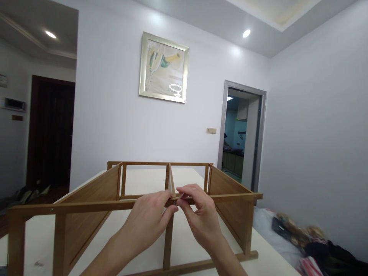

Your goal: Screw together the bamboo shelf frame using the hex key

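Note:
A wooden shelf frame (94, 207) lies on its side, with slatless brown panels (89, 184) at the left and right and a divider (169, 237) in the middle. My left hand (151, 211) is closed around the near long rail where the divider meets it, thumb below and fingers over the top. Just right of it, my right hand (199, 209) pinches at the same joint with thumb and forefinger. A tiny shiny metal fitting shows between the two hands. What the right fingertips hold is mostly hidden.
Under the frame is a white tabletop (110, 234). A small metallic bit (38, 263) lies at the lower left. Clothes and soft items (304, 234) are heaped on the right. Behind stand a wall with a framed picture (163, 68), an open doorway and a dark door (51, 134).

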Available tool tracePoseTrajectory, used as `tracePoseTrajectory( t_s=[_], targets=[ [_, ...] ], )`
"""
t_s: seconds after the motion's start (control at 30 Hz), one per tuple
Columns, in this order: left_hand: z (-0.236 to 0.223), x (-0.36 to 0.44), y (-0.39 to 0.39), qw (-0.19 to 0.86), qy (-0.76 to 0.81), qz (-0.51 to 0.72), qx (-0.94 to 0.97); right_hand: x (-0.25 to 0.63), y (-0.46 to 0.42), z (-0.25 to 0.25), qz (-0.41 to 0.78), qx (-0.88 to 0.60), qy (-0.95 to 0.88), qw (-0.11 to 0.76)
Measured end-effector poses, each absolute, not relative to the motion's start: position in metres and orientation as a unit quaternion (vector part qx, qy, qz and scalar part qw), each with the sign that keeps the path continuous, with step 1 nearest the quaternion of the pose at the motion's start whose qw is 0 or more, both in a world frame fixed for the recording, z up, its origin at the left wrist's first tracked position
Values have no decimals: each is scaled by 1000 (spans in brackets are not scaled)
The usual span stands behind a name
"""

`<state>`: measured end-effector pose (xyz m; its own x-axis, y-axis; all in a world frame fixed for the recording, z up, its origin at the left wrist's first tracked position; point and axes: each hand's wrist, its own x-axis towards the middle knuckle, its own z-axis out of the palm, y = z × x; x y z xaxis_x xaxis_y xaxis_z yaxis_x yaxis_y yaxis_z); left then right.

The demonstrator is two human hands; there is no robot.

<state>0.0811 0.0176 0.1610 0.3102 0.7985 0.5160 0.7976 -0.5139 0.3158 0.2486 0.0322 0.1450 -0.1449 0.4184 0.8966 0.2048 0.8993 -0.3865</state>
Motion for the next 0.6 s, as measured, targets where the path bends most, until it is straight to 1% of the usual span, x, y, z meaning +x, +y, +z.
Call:
tracePoseTrajectory(
  t_s=[0.1, 0.17, 0.4, 0.6],
  targets=[
    [160, 81, 18, -3, 494, 319, 809, 252, 35, 146, 68, -210, -756, 616],
    [160, 81, 18, -5, 492, 318, 810, 255, 37, 145, 33, -207, -762, 612],
    [158, 82, 17, -31, 495, 300, 815, 263, 39, 137, -197, -203, -775, 566],
    [156, 83, 18, -46, 495, 277, 822, 265, 42, 126, -286, -199, -769, 536]
  ],
)
